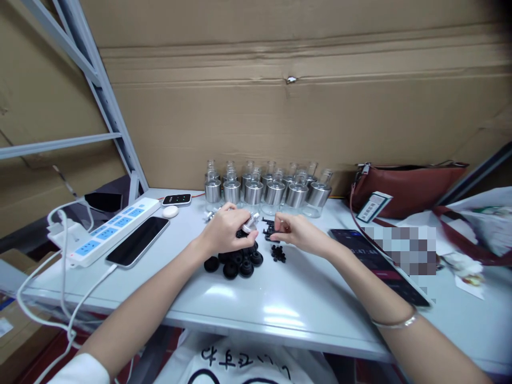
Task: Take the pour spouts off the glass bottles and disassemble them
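Note:
My left hand (230, 229) is closed round a shiny silver-and-clear top piece (250, 223), which pokes out past the fingers. More silvery pieces (208, 214) lie partly hidden behind that hand. Below it is a heap of round black caps (239, 261). My right hand (298, 232) reaches in from the right, thumb and forefinger curved with a gap between them. Its fingertips are at a group of thin black parts (269, 228); whether they touch one is unclear. Small black bits (278, 254) lie in a cluster just below. Glass bottles with silver bands (276, 192) stand behind both hands.
On the left of the table (236, 301) lie a power strip (120, 229), a charging phone (139, 242), a small display device (176, 199) and a white disc (170, 212). At right are a tablet-like screen (384, 272), a brown bag (408, 186) and crumpled wrapping (466, 266). Cardboard (248, 106) backs the table.

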Demonstrator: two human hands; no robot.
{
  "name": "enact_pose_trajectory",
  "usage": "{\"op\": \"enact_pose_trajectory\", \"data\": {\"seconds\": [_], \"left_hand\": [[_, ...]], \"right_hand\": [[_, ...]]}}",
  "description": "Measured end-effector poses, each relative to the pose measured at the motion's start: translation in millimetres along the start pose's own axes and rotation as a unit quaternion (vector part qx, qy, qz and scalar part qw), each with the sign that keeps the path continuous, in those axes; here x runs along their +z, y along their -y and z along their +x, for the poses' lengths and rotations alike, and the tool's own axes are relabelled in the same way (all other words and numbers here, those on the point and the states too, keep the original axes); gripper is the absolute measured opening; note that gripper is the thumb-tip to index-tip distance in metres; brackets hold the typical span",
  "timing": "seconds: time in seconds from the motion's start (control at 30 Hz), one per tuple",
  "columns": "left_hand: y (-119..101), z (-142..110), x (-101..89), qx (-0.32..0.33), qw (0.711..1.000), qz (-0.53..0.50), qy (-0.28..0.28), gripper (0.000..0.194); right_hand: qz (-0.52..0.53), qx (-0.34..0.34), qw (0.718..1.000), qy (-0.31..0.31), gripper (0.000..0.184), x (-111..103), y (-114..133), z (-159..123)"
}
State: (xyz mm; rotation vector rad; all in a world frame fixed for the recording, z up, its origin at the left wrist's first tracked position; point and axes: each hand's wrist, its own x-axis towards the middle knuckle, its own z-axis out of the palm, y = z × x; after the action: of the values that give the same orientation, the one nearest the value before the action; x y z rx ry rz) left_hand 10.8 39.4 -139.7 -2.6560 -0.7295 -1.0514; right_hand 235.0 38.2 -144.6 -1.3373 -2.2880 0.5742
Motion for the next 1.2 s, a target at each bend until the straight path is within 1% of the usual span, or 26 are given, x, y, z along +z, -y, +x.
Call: {"op": "enact_pose_trajectory", "data": {"seconds": [0.13, 0.37, 0.57, 0.7, 0.87, 0.97, 1.07, 1.13, 1.2], "left_hand": [[0.4, -0.2, -0.4, -0.014, 1.0, -0.01, 0.022, 0.022], [-0.4, 0.4, -1.9, -0.017, 0.999, -0.022, 0.024, 0.024], [-0.8, 0.4, -2.5, -0.023, 0.999, -0.019, 0.034, 0.025], [-1.5, 0.7, -2.6, -0.031, 0.998, -0.018, 0.046, 0.024], [-1.1, 0.3, -1.9, -0.029, 0.998, -0.024, 0.047, 0.024], [-0.5, 0.0, -1.4, -0.028, 0.998, -0.025, 0.047, 0.024], [-0.8, 0.1, -1.6, -0.029, 0.998, -0.026, 0.052, 0.024], [-1.3, 0.2, -1.9, -0.031, 0.998, -0.025, 0.055, 0.024], [-1.8, 0.2, -1.8, -0.031, 0.998, -0.024, 0.055, 0.024]], "right_hand": [[-0.025, 0.017, 0.999, 0.017, 0.033, 1.6, -2.3, 1.4], [-0.035, 0.031, 0.997, 0.057, 0.02, 0.9, -4.5, 0.5], [-0.061, 0.051, 0.994, 0.08, 0.021, 3.0, 0.4, 0.4], [-0.066, 0.038, 0.993, 0.092, 0.028, 4.0, -0.6, -0.1], [-0.024, 0.032, 0.994, 0.103, 0.034, 5.8, -4.0, -1.7], [-0.011, 0.027, 0.993, 0.111, 0.036, 6.2, -1.8, -3.0], [-0.023, 0.023, 0.991, 0.127, 0.035, 4.7, 2.5, -3.9], [-0.041, 0.016, 0.992, 0.122, 0.033, 3.7, 4.3, -4.1], [-0.068, 0.004, 0.993, 0.098, 0.034, 3.9, 4.4, -4.0]]}}
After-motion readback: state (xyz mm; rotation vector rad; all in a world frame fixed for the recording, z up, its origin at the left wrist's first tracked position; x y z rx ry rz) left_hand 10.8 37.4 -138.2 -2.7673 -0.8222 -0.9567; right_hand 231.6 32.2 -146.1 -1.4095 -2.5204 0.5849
